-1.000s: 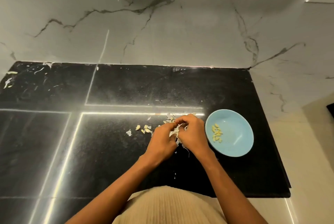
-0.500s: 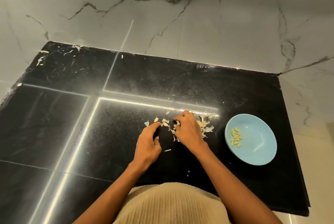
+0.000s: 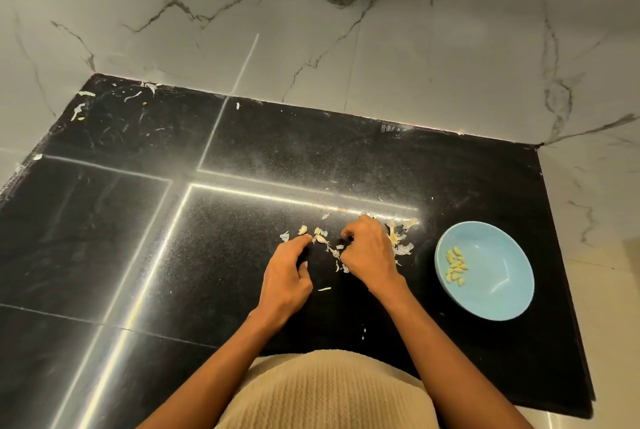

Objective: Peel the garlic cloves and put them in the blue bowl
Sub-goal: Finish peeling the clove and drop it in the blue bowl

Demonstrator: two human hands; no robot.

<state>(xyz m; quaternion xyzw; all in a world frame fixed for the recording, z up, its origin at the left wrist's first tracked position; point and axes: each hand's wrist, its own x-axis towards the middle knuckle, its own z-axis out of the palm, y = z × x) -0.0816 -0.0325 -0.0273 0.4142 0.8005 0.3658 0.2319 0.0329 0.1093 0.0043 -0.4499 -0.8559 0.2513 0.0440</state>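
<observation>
L hand (image 3: 286,278) reaches w/ forefinger out, touching an unpeeled clove (image 3: 320,238) on the black surface (image 3: 242,137), grip holding nothing; R hand (image 3: 370,253) is curled over the peel pile (image 3: 398,238), can't tell if it holds anything. Risk: peel scraps get swept along w/ cloves, or a clove skids off the slick top. Blue bowl (image 3: 498,293) w/ peeled cloves (image 3: 456,266) sits near R edge; open room lies left and back.

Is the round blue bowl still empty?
No: a small cluster of pale peeled garlic cloves already lies inside the round blue bowl.
</observation>
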